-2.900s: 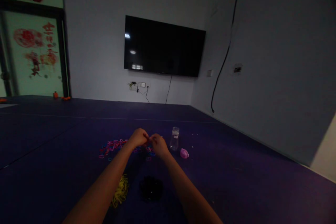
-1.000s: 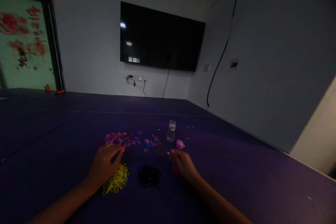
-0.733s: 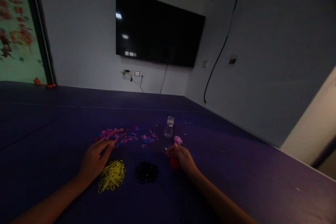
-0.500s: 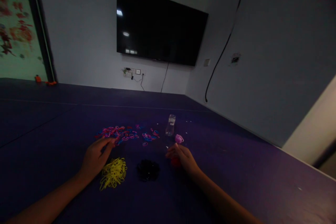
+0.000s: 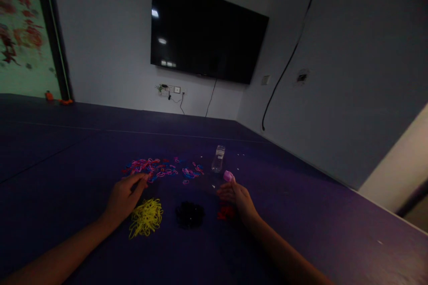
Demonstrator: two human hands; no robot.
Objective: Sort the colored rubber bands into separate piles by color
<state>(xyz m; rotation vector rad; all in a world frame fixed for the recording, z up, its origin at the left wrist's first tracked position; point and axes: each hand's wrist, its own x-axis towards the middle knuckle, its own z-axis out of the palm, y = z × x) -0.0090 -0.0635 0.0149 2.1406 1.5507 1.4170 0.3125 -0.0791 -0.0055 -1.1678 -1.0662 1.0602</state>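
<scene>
My left hand (image 5: 124, 193) reaches to the near edge of a scattered pile of pink, red and blue rubber bands (image 5: 160, 171). Its thumb and index finger come together in a pinch; whatever lies between the tips is too small to make out. Just below it is a heap of yellow rubber bands (image 5: 146, 218). My right hand (image 5: 239, 198) hovers by a small red pile (image 5: 226, 212), fingers stretched leftward and apart, nothing seen in them. Beyond its thumb sits a small pink object (image 5: 228, 176), partly covered by the thumb tip. Between the hands lies a black pile (image 5: 189, 214).
A clear bottle (image 5: 218, 159) is beyond the pink object. Small white scraps (image 5: 240, 155) dot the purple surface (image 5: 301, 213). A wall with a large black screen (image 5: 207, 26) and cables rises behind, with another wall on the right.
My right hand has shifted slightly right, uncovering more of the red pile; its thumb now overlaps the pink object. My left hand stays almost in place. The view has moved slightly.
</scene>
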